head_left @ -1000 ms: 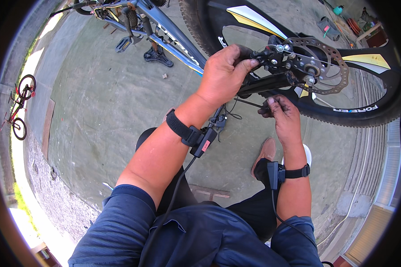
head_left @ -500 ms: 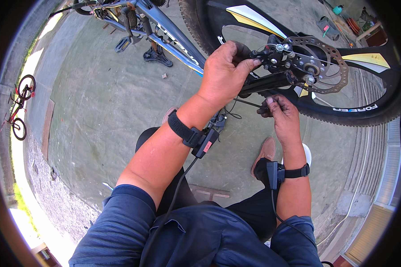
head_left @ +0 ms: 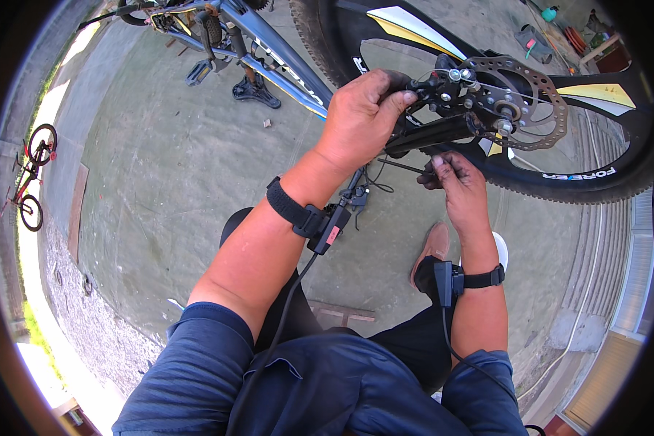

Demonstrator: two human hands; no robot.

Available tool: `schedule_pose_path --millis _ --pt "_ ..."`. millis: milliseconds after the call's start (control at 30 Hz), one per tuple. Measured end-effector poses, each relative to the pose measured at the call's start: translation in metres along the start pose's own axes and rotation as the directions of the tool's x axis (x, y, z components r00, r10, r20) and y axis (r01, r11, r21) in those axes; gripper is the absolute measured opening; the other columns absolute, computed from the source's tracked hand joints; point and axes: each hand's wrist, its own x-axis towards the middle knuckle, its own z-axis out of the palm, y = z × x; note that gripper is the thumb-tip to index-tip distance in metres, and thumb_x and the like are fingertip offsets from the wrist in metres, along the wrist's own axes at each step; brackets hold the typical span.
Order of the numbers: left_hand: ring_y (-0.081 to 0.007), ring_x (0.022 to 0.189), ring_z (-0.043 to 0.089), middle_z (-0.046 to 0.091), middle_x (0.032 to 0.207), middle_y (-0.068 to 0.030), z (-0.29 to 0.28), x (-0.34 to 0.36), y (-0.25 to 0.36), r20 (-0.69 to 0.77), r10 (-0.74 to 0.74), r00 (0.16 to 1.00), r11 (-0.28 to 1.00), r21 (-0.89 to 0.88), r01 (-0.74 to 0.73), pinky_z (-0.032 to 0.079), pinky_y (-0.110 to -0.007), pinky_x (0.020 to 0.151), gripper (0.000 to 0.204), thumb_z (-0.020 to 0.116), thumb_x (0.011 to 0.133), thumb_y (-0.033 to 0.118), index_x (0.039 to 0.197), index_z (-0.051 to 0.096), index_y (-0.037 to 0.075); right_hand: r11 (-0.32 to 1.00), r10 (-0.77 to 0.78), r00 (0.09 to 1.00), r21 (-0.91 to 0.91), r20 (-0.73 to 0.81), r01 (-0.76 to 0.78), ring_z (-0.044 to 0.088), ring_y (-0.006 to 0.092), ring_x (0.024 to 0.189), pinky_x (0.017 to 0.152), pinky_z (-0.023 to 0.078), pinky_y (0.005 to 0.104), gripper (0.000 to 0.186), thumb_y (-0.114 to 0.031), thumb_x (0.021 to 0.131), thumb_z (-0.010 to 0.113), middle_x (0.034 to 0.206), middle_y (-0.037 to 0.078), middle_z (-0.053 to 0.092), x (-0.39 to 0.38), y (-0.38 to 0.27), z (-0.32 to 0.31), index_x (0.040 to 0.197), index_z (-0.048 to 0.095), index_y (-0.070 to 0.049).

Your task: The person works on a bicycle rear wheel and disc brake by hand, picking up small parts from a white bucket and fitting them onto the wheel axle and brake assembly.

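Note:
A bicycle wheel [head_left: 603,190] with black, white and yellow spokes fills the upper right. Bolted near its hub are a perforated brake disc [head_left: 557,116] and a black disc brake caliper [head_left: 447,93]. My left hand [head_left: 363,109] is closed, thumb and fingers pinching the caliper's left end; the fingertips are partly hidden. Lower down, beneath the black fork leg [head_left: 436,136], my right hand [head_left: 454,178] pinches a thin black rod-like piece [head_left: 400,166]. That piece runs left toward my left wrist; whether it is cable or a tool, I cannot tell.
The blue bicycle frame [head_left: 269,54] extends to the upper left, with a pedal [head_left: 198,73] and saddle [head_left: 256,93]. The handlebar lever [head_left: 357,196] hangs beside my left wrist. A red bicycle [head_left: 30,174] stands far left. Behind my right forearm is a white round object [head_left: 500,251].
My left hand has shifted slightly left and down along the caliper's end, its thumb still pressed there. My right hand stays nearly in place with the thin black piece.

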Motion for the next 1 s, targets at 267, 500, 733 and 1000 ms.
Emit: schedule_pose_path --millis 267,500,733,1000 --pt "-0.0142 0.071 0.064 0.065 0.078 -0.0104 0.004 0.001 0.012 -0.027 -0.176 0.984 0.983 -0.061 0.174 0.051 -0.028 0.063 0.022 0.077 0.079 0.01 0.087 0.061 -0.003 1.0 0.0 1.0 0.006 -0.003 0.0 0.067 0.017 0.074 0.066 0.051 0.0265 0.023 -0.022 0.097 0.058 0.081 0.007 0.065 0.0 0.001 -0.004 0.091 0.061 0.001" --pt "-0.0163 0.066 0.06 0.063 0.074 -0.0108 0.003 -0.001 0.011 -0.049 -0.108 0.993 0.991 0.073 0.111 0.049 -0.03 0.06 0.017 0.074 0.079 0.008 0.087 0.062 -0.002 1.0 -0.003 1.0 0.001 -0.005 0.003 0.067 0.0168 0.074 0.066 0.051 0.0267 0.024 -0.022 0.097 0.057 0.081 0.007 0.065 0.0 0.002 -0.005 0.091 0.06 0.001" --pt "-0.0071 0.07 0.058 0.066 0.081 -0.0033 -0.005 0.001 0.0 0.068 0.015 0.998 0.992 0.121 -0.023 0.048 -0.023 0.063 0.015 0.069 0.087 0.008 0.096 0.063 -0.003 1.0 -0.007 1.0 0.007 0.007 0.007 0.067 0.0162 0.073 0.065 0.052 0.0261 0.025 -0.023 0.096 0.059 0.083 0.007 0.065 0.001 0.002 -0.006 0.095 0.061 0.002" --pt "-0.0141 0.067 0.06 0.065 0.081 -0.0097 0.008 -0.003 0.015 -0.067 -0.173 0.983 0.983 -0.072 0.168 0.05 -0.029 0.062 0.024 0.077 0.078 0.009 0.091 0.061 -0.003 1.0 -0.011 1.0 -0.004 -0.008 0.011 0.067 0.0161 0.074 0.065 0.051 0.0263 0.024 -0.023 0.097 0.057 0.08 0.008 0.065 -0.001 -0.001 -0.003 0.09 0.06 0.001"
